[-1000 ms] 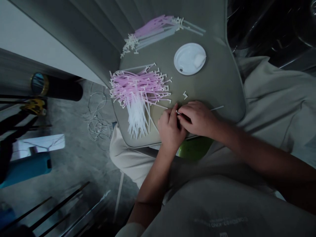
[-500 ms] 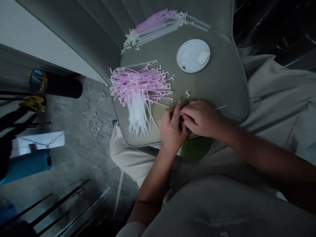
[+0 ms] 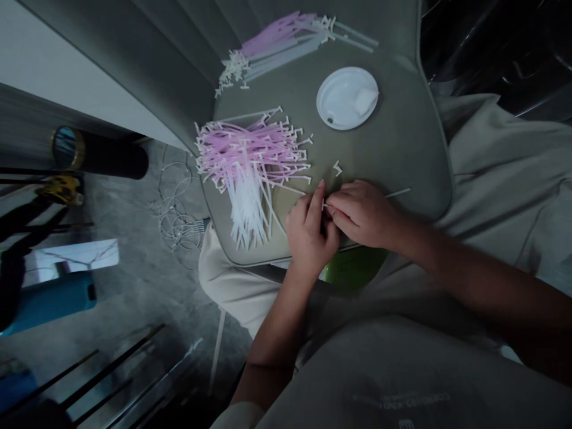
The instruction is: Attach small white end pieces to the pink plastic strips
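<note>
My left hand (image 3: pixel 310 229) and my right hand (image 3: pixel 364 214) meet close to the seat's front edge. Between their fingertips shows a small white T-shaped end piece (image 3: pixel 325 205). My right hand is pinched on a thin white tube (image 3: pixel 398 192), whose far end sticks out to the right behind it. The fingers of my left hand are closed against the end piece, the index finger pointing up; their inner side is hidden. Just above the hands lies a loose white connector (image 3: pixel 337 168). Left of them is a pile of pink tubes (image 3: pixel 250 146) with white ends, crossed by white tubes (image 3: pixel 247 208).
All this lies on a grey padded chair seat (image 3: pixel 397 137). A white plastic lid (image 3: pixel 342 119) with a white lump (image 3: pixel 365 101) sits farther back. Another bundle of pink and white tubes (image 3: pixel 286 44) lies by the backrest. Coiled wires (image 3: pixel 179 223) are on the floor at left.
The view has shifted slightly. The white end piece shows a little more clearly between my fingertips, with a small gap from the right fingers. Both hands stay in nearly the same place.
</note>
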Motion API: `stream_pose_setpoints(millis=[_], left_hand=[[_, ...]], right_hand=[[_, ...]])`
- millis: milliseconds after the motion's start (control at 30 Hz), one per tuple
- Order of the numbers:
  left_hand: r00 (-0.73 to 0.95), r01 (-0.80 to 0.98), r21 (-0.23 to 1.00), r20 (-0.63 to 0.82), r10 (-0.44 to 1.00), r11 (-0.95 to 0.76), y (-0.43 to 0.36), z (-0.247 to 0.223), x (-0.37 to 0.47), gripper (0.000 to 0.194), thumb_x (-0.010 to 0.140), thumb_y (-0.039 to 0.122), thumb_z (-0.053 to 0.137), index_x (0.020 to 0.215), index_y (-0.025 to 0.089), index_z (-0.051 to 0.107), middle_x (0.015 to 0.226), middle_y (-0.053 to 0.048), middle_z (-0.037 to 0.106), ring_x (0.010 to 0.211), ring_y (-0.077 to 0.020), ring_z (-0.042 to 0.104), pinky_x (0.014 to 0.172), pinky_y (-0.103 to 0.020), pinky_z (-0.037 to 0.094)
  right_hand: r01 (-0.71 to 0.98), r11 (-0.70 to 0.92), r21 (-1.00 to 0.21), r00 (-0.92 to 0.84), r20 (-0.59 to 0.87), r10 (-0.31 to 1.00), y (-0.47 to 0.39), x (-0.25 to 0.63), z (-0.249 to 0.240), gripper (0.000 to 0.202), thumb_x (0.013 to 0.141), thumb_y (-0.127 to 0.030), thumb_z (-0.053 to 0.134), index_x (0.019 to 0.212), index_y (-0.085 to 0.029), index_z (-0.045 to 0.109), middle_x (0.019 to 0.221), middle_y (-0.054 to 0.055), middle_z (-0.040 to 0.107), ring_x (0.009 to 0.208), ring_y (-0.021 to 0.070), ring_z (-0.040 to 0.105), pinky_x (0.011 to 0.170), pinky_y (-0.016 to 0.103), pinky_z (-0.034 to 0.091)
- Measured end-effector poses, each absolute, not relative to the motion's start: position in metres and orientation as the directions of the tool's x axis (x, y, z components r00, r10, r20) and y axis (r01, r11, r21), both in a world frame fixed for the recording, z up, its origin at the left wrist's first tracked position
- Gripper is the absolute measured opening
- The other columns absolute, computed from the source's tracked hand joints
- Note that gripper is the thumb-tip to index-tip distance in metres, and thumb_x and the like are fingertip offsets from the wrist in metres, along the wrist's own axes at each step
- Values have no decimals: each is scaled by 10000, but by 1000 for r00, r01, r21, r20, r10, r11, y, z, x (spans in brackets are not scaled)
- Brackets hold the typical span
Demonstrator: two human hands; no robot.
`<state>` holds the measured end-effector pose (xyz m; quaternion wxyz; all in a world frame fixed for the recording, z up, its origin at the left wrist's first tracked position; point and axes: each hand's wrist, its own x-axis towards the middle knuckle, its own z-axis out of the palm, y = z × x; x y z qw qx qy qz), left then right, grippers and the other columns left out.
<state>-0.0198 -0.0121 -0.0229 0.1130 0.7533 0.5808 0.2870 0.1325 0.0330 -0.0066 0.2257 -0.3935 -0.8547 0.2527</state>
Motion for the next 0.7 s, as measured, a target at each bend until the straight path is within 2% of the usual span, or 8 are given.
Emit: stream_pose_setpoints(millis=[300, 500, 700], left_hand=[[203, 733, 575, 325, 924, -364, -12, -24, -21, 608, 889, 178, 428, 1490, 175, 335, 1255, -151, 615, 1128, -230, 583, 937, -390, 487], [238, 713, 561, 370, 898, -420, -10, -26, -23, 658, 899, 182, 416, 1533, 189, 240, 1455, -145, 497, 1325, -246, 483, 1046, -406, 438], [272, 687, 584, 345, 898, -432, -9, -23, -24, 636, 894, 165, 411, 1516, 190, 282, 1462, -147, 501, 1326, -236, 506, 1043, -407, 460]], right_hand=[[528, 535, -660, -606, 148, 781, 33, 134, -5, 273, 944, -214, 401, 714, -171, 542, 666, 26, 584, 667, 158, 506, 707, 322, 265], [471, 492, -733, -609, 133, 782, 33, 135, -4, 285, 953, -226, 399, 721, -166, 553, 687, 26, 603, 688, 153, 533, 725, 312, 290], [427, 477, -768, -624, 131, 770, 33, 136, -4, 299, 960, -233, 391, 724, -165, 562, 702, 29, 621, 689, 147, 536, 722, 308, 298]])
